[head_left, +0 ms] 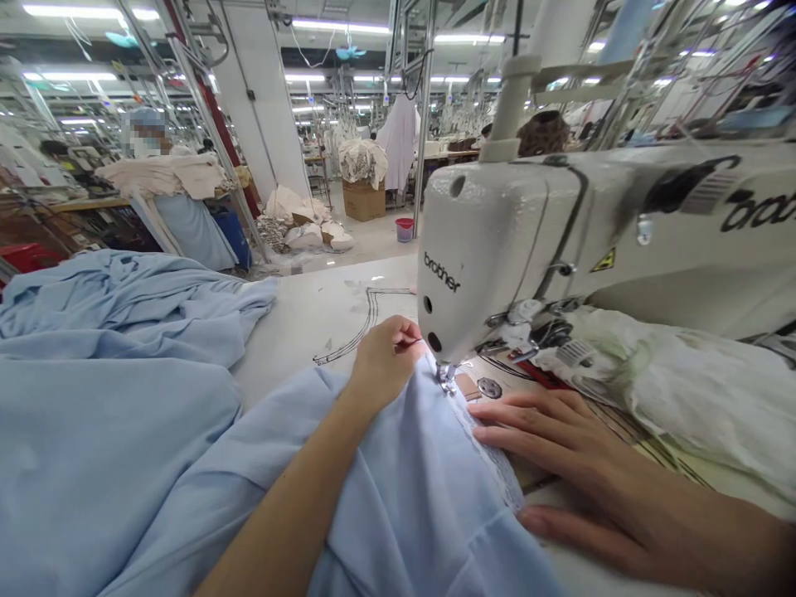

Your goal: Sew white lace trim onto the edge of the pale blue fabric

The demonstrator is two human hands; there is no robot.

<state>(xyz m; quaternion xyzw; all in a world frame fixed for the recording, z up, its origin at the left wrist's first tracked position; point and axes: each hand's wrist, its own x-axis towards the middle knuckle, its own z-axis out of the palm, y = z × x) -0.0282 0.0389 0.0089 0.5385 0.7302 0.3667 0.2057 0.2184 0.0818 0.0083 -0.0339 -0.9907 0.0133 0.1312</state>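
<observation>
Two hands are working low in the frame: our right hand (pixel 560 452) is lying flat, fingers (pixel 519 433) pressed together, on the lace edge (pixel 491 460) of the blue fabric (pixel 398 506), while our left hand (pixel 381 363) is pinching that fabric at centre, beside the presser foot (pixel 446 378). We are judging most of that edge not yet under the foot; the sewing machine (pixel 497 240) is hiding the needle.

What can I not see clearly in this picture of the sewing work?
Head view:
- Needle: not distinguishable at the presser foot, under the machine head.
- Fingertips of the left hand: curled under, so its grip on the blue fabric is unclear.
- Lettering on the machine arm: cut by the right edge.
</observation>
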